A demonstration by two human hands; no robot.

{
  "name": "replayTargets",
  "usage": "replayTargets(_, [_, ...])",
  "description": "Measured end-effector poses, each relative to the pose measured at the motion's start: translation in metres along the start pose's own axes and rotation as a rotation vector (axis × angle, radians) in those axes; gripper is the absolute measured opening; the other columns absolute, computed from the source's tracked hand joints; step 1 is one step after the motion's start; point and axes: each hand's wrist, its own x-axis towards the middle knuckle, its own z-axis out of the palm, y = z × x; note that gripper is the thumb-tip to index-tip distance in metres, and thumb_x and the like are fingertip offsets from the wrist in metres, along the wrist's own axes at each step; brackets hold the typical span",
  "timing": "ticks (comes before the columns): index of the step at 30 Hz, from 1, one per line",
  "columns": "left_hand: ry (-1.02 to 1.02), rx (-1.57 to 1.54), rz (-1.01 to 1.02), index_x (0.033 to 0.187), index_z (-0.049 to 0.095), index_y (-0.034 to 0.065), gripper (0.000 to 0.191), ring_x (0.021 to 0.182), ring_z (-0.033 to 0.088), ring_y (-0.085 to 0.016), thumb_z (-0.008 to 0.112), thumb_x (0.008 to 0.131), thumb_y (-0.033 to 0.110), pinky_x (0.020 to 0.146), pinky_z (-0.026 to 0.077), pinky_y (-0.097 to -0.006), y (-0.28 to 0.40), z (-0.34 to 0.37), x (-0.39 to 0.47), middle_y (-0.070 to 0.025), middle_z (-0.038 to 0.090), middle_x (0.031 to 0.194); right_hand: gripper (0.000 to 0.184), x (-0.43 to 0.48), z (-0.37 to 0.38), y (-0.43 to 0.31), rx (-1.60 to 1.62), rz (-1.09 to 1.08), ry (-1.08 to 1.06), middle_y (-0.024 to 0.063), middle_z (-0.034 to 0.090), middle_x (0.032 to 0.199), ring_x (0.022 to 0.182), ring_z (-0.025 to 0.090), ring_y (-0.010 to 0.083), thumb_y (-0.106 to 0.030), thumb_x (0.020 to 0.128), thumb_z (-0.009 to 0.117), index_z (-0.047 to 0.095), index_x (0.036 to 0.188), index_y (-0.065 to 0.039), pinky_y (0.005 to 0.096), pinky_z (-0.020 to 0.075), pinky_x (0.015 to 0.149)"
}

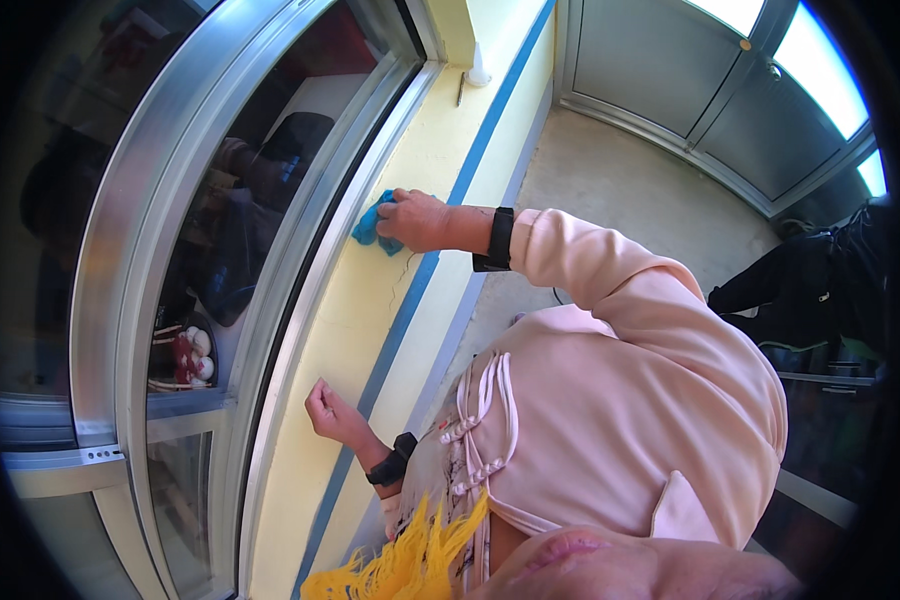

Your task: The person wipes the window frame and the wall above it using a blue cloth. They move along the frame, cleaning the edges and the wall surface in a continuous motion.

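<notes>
My right hand (418, 221) grips a crumpled blue cloth (379, 226) and rests it on the pale yellow windowsill (360, 315), close to the aluminium window frame. A dark band circles that wrist. Lower in the view, my left hand (334, 414) is curled closed over the same sill and shows nothing in it; whether it touches the surface I cannot tell. A black band is on this wrist too. A thin crack (400, 282) runs along the sill below the cloth. Yellow fringe (405, 559) hangs at the bottom, near my left forearm.
Sliding window frames (187, 161) stand along the left, with white and red items (193, 356) behind the glass. A white conical object (478, 69) and a thin metallic item (461, 88) lie at the sill's far end. Grey metal doors (645, 64) and a black bag or garment (810, 277) are at right.
</notes>
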Motion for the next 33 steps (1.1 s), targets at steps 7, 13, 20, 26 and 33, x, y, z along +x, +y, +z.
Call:
replayTargets(7, [0.023, -0.008, 0.005, 0.1, 0.066, -0.0018, 0.017, 0.084, 0.062, -0.02, 0.054, 0.088, 0.003, 0.076, 0.049, -0.0303, -0.001, -0.002, -0.002, -0.0102, 0.066, 0.093, 0.03, -0.016, -0.002, 0.059, -0.041, 0.133, 0.053, 0.0047, 0.062, 0.104, 0.098, 0.056, 0.0271, -0.014, 0.078, 0.067, 0.067, 0.107, -0.019, 0.0334, 0.0494, 0.08])
replayTargets(13, [0.046, -0.086, -0.098, 0.099, 0.066, -0.0023, 0.017, 0.086, 0.061, -0.017, 0.054, 0.089, 0.003, 0.079, 0.049, -0.0297, -0.011, -0.001, 0.0, -0.008, 0.066, 0.094, 0.029, -0.061, 0.002, 0.14, 0.048, 0.181, 0.15, 0.0049, 0.062, 0.101, 0.096, 0.057, 0.0275, -0.005, 0.074, 0.066, 0.068, 0.1, -0.017, 0.0333, 0.0486, 0.079])
replayTargets(20, [0.042, -0.15, -0.082, 0.106, 0.064, -0.0048, 0.019, 0.087, 0.06, -0.016, 0.059, 0.09, 0.005, 0.08, 0.049, -0.0285, 0.085, 0.108, 0.02, -0.0089, 0.066, 0.097, 0.024, -0.148, 0.0, 0.259, 0.158, 0.505, 0.099, 0.0081, 0.062, 0.095, 0.092, 0.057, 0.0313, -0.002, 0.073, 0.063, 0.067, 0.093, -0.014, 0.0381, 0.0497, 0.077])
replayTargets(26, [-0.484, -0.125, 0.258, 0.099, 0.068, 0.0028, 0.023, 0.08, 0.061, -0.02, 0.069, 0.076, 0.001, 0.069, 0.05, -0.0296, 0.219, 0.318, 0.052, -0.0083, 0.063, 0.09, 0.026, -0.18, -0.01, 0.33, 0.262, 0.51, 0.28, 0.0106, 0.062, 0.1, 0.091, 0.056, 0.0344, 0.003, 0.067, 0.059, 0.064, 0.089, -0.01, 0.0417, 0.0489, 0.078])
replayTargets(33, [-0.291, 0.09, 0.435, 0.11, 0.063, 0.0113, 0.049, 0.1, 0.053, -0.03, 0.083, 0.065, 0.016, 0.085, 0.048, -0.0421, 0.283, 0.452, 0.056, -0.0079, 0.058, 0.101, 0.025, -0.204, -0.018, 0.363, 0.351, 0.446, 0.349, 0.0109, 0.062, 0.095, 0.092, 0.056, 0.0341, 0.003, 0.069, 0.059, 0.065, 0.09, -0.01, 0.042, 0.0489, 0.078])
